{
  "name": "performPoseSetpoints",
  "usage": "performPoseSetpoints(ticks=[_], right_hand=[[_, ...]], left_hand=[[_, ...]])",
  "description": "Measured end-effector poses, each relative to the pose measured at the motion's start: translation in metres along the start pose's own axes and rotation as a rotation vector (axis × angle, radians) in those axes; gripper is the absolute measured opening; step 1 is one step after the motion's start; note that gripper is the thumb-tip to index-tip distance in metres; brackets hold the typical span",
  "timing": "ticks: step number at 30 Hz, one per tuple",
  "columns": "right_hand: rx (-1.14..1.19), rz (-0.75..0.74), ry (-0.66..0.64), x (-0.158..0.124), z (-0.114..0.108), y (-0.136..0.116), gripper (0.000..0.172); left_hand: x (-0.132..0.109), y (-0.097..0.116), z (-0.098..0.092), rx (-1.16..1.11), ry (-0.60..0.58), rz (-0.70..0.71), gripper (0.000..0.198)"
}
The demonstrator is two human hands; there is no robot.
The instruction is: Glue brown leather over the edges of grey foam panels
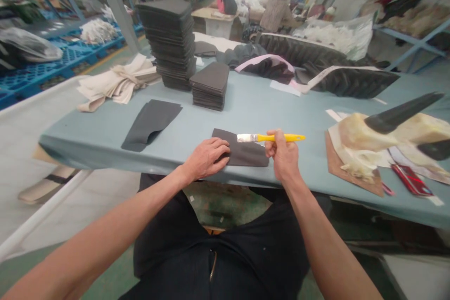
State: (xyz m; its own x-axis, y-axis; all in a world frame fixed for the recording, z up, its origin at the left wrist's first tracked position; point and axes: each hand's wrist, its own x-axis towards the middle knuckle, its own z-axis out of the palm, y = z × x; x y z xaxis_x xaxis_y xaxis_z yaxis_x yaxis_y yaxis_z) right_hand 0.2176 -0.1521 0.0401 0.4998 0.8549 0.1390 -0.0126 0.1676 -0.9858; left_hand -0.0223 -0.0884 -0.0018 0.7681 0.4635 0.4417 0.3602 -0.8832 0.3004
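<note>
A dark grey flat piece [246, 153] lies near the table's front edge. On its left end rests my left hand [210, 157], palm down with the fingers stretched out. My right hand [284, 152] grips a paintbrush [263, 138] by its yellow handle. The brush is level over the grey piece, its pale bristles pointing left; whether they touch the piece I cannot tell. Farther left lies another dark grey piece [151, 122] with a curled lower edge.
A tall stack of dark pieces [172, 42] and a shorter stack [210, 85] stand behind. Cream fabric strips [121, 79] lie at left. On the right are a glue-crusted container [362, 136] with dark handles and a red object [410, 179]. A person [276, 11] sits farther back.
</note>
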Motion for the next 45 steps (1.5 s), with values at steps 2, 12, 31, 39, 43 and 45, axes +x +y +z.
performPoseSetpoints(ticks=[2, 12, 31, 39, 43, 45], right_hand=[[0.026, 0.001, -0.047, 0.009, 0.008, 0.003, 0.069], [0.039, 0.023, -0.214, 0.071, 0.029, 0.01, 0.073], [-0.215, 0.013, -0.543, 0.126, 0.08, 0.007, 0.049], [-0.333, -0.112, -0.544, 0.127, 0.098, 0.005, 0.046], [-0.351, -0.136, -0.541, 0.123, 0.106, 0.003, 0.04], [-0.371, -0.139, -0.552, 0.123, 0.109, 0.003, 0.038]], left_hand=[[-0.001, 0.001, -0.001, 0.01, -0.011, -0.021, 0.022], [-0.004, 0.008, -0.003, 0.054, -0.052, -0.131, 0.033], [0.005, 0.023, -0.016, 0.002, -0.007, -0.239, 0.027], [0.003, 0.024, -0.015, -0.008, -0.007, -0.248, 0.026], [0.004, 0.024, -0.015, -0.001, -0.009, -0.237, 0.025], [0.004, 0.023, -0.015, 0.009, -0.005, -0.237, 0.025]])
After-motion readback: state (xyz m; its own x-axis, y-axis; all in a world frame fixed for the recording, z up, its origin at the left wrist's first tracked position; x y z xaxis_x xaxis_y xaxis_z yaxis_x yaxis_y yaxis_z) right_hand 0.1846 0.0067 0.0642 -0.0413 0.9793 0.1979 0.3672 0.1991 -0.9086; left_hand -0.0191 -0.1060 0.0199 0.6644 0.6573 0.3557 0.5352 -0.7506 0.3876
